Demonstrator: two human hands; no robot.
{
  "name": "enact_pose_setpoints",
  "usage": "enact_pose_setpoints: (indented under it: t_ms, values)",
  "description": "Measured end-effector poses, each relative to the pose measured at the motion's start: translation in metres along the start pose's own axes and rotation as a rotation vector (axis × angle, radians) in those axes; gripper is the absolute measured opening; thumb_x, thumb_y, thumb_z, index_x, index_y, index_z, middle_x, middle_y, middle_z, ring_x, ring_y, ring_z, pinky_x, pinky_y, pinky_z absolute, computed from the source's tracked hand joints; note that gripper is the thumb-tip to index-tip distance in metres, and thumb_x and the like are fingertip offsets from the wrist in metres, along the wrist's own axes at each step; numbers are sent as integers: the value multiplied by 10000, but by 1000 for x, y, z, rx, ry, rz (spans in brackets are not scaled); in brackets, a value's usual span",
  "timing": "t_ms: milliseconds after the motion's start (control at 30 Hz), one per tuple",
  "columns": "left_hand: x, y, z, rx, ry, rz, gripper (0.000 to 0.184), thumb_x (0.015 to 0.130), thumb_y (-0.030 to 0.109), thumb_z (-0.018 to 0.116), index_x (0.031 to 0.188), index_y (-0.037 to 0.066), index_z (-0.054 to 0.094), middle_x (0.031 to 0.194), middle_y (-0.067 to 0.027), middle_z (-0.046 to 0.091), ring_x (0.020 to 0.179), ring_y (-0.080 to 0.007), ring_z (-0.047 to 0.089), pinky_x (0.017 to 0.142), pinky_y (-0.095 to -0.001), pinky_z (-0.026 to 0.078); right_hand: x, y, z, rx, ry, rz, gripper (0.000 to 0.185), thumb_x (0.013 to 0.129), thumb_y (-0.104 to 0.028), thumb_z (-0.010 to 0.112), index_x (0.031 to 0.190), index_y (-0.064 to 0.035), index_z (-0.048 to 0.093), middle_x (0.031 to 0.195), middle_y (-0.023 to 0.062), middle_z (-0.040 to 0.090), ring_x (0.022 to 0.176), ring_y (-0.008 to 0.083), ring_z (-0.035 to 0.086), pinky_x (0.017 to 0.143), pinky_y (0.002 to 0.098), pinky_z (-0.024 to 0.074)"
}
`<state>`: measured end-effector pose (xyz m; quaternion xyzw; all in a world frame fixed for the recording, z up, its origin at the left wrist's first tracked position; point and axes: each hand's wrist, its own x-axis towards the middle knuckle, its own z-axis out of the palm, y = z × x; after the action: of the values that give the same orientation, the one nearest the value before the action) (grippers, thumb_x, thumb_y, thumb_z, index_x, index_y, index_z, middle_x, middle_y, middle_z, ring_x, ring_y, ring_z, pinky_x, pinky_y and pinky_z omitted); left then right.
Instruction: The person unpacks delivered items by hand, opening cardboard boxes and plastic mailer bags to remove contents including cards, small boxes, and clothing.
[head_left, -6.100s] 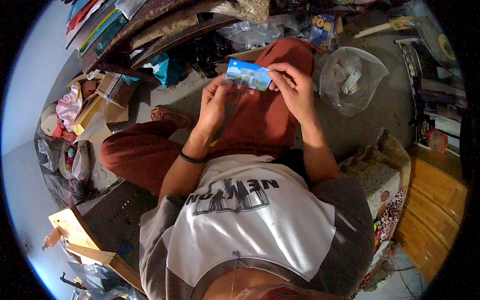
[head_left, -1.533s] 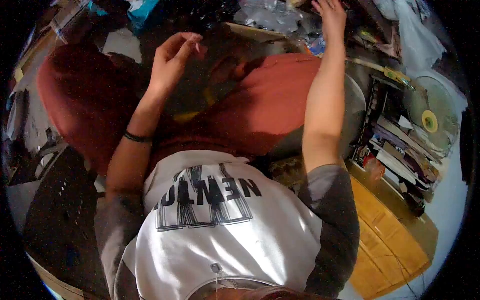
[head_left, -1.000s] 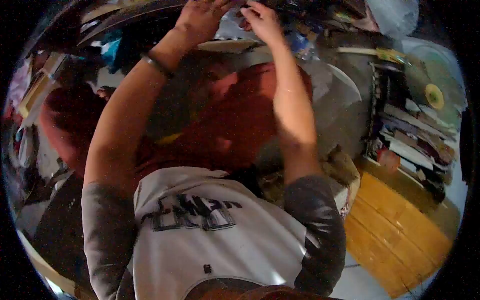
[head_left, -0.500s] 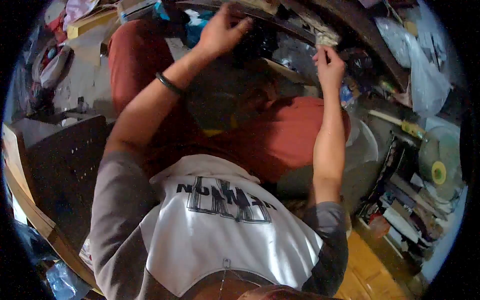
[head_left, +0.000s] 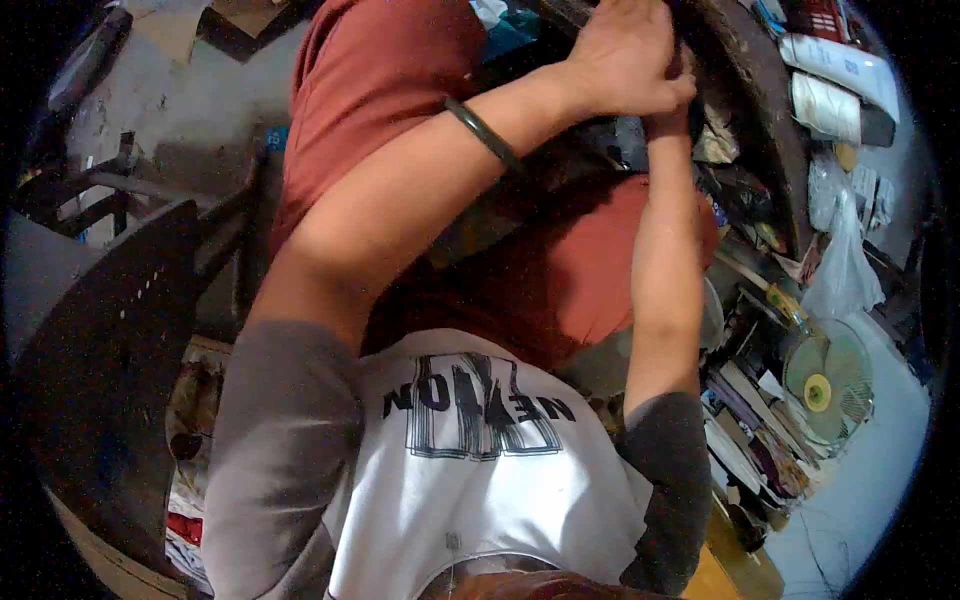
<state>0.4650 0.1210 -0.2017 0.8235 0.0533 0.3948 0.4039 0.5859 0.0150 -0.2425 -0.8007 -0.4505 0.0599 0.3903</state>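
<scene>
My left hand [head_left: 625,60] is at the top of the view, back toward me, with a dark bracelet [head_left: 482,133] on that forearm. Its thumb side reaches over my right hand [head_left: 668,122]. The left fingertips run to the top edge, so their grip is hidden. Most of my right hand lies behind the left, and anything between the two is out of sight. A pale crumpled piece [head_left: 716,140] lies just right of my right hand, against a dark curved beam [head_left: 765,130]. Whether it touches the hand I cannot tell.
A dark chair [head_left: 110,370] stands at left. On the right are a round fan [head_left: 822,385], a hanging plastic bag [head_left: 848,265], a white roll [head_left: 825,108] and stacked books or papers [head_left: 755,420]. My bent legs in red trousers [head_left: 380,90] are below my arms.
My left hand has moved right, from apart to over my right hand. The right hand, which held up a pale crumpled piece, is now mostly covered. The whole view has shifted.
</scene>
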Motion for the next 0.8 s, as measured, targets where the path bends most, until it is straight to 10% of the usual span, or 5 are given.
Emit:
enact_pose_setpoints:
  t_ms: [267,433,567,800]
  values:
    - [-40,25,-22,123,101,-93,672,677,364,692,1129,-95,501,1201,-276,524,1099,-385,534,929,-434,426,11,-9,-8,-98,-45,84,287,934,-292,478,1028,-45,591,881,73,632,821,164,603,780,355,490]
    - [-55,25,-40,62,-117,-252,824,696,394,734,1289,-59,384,1243,-290,466,1084,-423,530,917,-456,459,30,-48,27,499,-72,428,536,991,-326,403,1375,48,384,1178,239,596,1022,260,599,859,325,468]
    - [-61,21,-56,-31,-253,-366,779,743,398,703,1272,-75,381,1190,-277,495,1074,-415,531,925,-437,452,29,-61,26,-433,-173,-57,476,957,-302,490,1287,41,494,1176,256,590,1060,366,591,857,402,493]
    - [-71,24,-53,-45,-306,-422,754,782,445,678,1261,-61,389,1162,-282,502,1082,-422,532,924,-446,447,31,-37,1,-821,-217,353,453,902,-347,569,1137,38,596,1102,259,608,1012,412,583,852,454,487]
